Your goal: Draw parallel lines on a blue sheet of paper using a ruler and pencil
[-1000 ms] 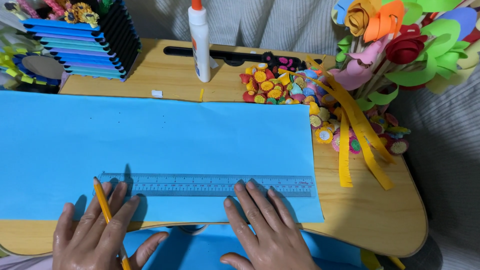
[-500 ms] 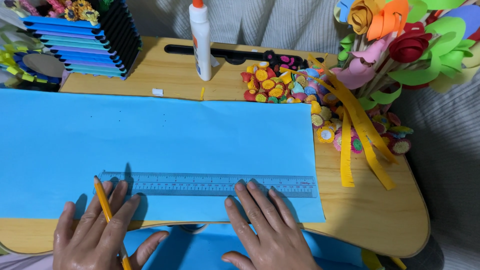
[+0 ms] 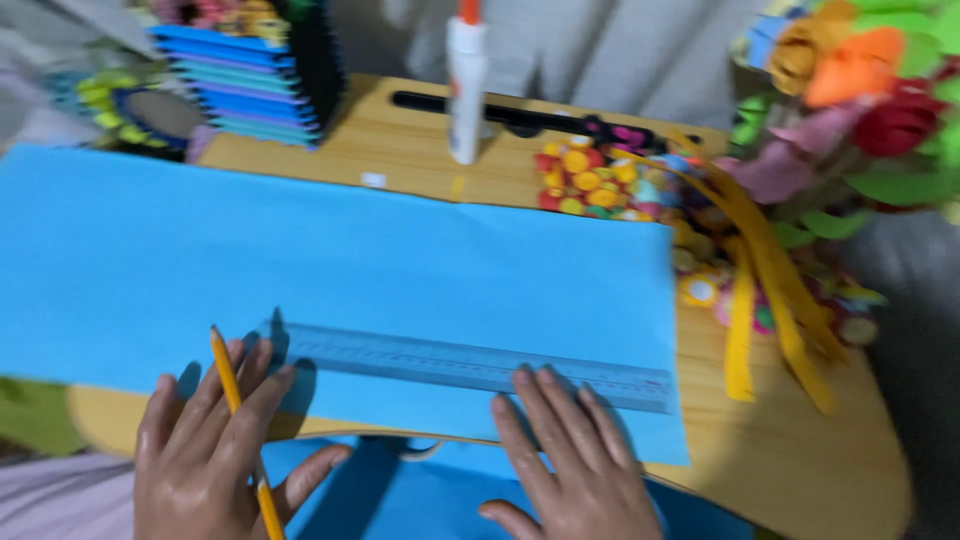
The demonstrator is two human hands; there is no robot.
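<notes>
A clear ruler lies flat along the near edge of a blue paper sheet spread over the wooden desk. The left hand rests open on the sheet at the ruler's left end, a yellow pencil tucked between its fingers — the right hand lies flat, released, fingertips touching the ruler. Behind stand a glue bottle, small paper flowers and yellow paper strips.

Frame is motion-blurred throughout. Both hands, left hand and right hand, are cut off at the bottom edge. Ruler markings beyond the fingertips are illegible. Pencil lower end leaves the frame.
</notes>
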